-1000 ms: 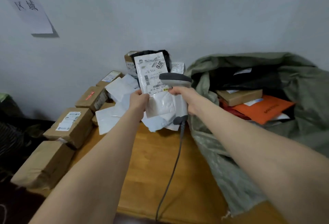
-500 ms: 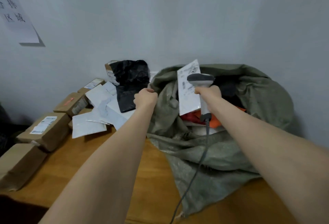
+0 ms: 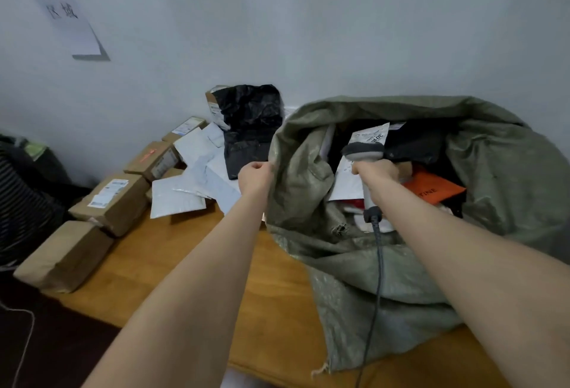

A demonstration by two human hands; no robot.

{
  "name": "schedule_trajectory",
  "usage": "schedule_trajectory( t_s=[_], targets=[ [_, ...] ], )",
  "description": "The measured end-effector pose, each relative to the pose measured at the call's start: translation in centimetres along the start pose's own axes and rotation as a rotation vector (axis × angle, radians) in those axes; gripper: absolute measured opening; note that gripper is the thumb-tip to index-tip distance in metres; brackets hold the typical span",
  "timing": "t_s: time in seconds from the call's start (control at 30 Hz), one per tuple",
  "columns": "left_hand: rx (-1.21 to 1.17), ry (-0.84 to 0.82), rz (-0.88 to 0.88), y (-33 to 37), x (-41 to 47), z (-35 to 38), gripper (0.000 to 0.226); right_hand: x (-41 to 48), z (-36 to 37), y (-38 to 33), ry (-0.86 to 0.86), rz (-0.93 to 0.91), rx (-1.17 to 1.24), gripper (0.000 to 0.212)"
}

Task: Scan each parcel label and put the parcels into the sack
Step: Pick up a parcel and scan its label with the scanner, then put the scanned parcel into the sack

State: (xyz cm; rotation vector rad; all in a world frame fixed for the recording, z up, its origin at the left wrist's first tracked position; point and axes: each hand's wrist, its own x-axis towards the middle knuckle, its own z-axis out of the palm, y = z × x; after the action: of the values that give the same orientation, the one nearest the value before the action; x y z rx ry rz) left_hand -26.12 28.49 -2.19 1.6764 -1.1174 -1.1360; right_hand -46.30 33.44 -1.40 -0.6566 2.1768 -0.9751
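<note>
Two hands were bagging: left hand pinched the sack open by its rim toward the right edge of the table, right hand gripped the scanner beside a white parcel inside the mouth, likely needing release next.

At mid-frame the left grip pinches the left rim of the green sack, which lies open on the wooden bench at the right. The right grip is curled round the handle of the scanner over the sack's mouth, its cable trailing down. A white parcel stands tilted just behind the scanner; whether that grip holds it too is unclear. An orange envelope lies inside. Brown boxes, white mailers and a black bag crowd the left.
</note>
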Motion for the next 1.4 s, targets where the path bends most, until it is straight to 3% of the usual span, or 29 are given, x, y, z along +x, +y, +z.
schedule_trajectory(
  t_s=[0.07, 0.13, 0.3, 0.37, 0.47, 0.63, 0.87, 1.0, 1.17, 1.27, 1.4],
  targets=[
    [0.017, 0.035, -0.011, -0.3, 0.6, -1.0, 0.016, -0.6, -0.2, -0.3, 0.152, -0.037, -0.111, 0.053],
    [0.058, 0.05, -0.045, -0.6, 1.1, -2.3, 0.017, -1.4, -0.2, -1.2, 0.187, -0.092, -0.125, 0.048],
    [0.131, -0.004, -0.15, -0.6, 1.6, -6.8, 0.005, -5.9, 3.7, -5.1, -0.135, -0.097, 0.374, 0.006],
    [0.106, -0.024, -0.144, -0.7, 2.3, -9.1, 0.006, -8.3, 6.6, -6.3, -0.234, -0.067, 0.443, 0.004],
    [0.136, -0.041, -0.118, -1.6, 3.9, -12.7, 0.025, -11.7, 11.1, -7.2, -0.362, -0.026, 0.493, 0.005],
    [0.119, -0.001, -0.135, -4.0, 6.9, -17.0, 0.023, -14.8, 17.8, -6.7, -0.416, 0.049, 0.507, 0.006],
    [0.135, -0.071, -0.161, -5.6, 12.2, -17.4, 0.017, -12.6, 22.9, -7.2, -0.293, 0.126, 0.498, 0.012],
    [0.166, -0.122, -0.126, -5.2, 16.7, -16.0, 0.038, -8.5, 25.9, -8.7, -0.203, 0.175, 0.536, 0.016],
    [0.164, -0.212, -0.169, -4.5, 22.7, -13.5, 0.032, -3.7, 29.3, -10.6, -0.162, 0.235, 0.548, 0.009],
    [0.146, -0.289, -0.21, -4.3, 25.9, -12.6, 0.037, -1.2, 30.8, -11.8, -0.129, 0.225, 0.508, 0.032],
    [0.089, -0.366, -0.253, -4.1, 29.5, -10.6, 0.052, 1.7, 31.5, -13.8, -0.059, 0.204, 0.41, 0.034]
  ],
)
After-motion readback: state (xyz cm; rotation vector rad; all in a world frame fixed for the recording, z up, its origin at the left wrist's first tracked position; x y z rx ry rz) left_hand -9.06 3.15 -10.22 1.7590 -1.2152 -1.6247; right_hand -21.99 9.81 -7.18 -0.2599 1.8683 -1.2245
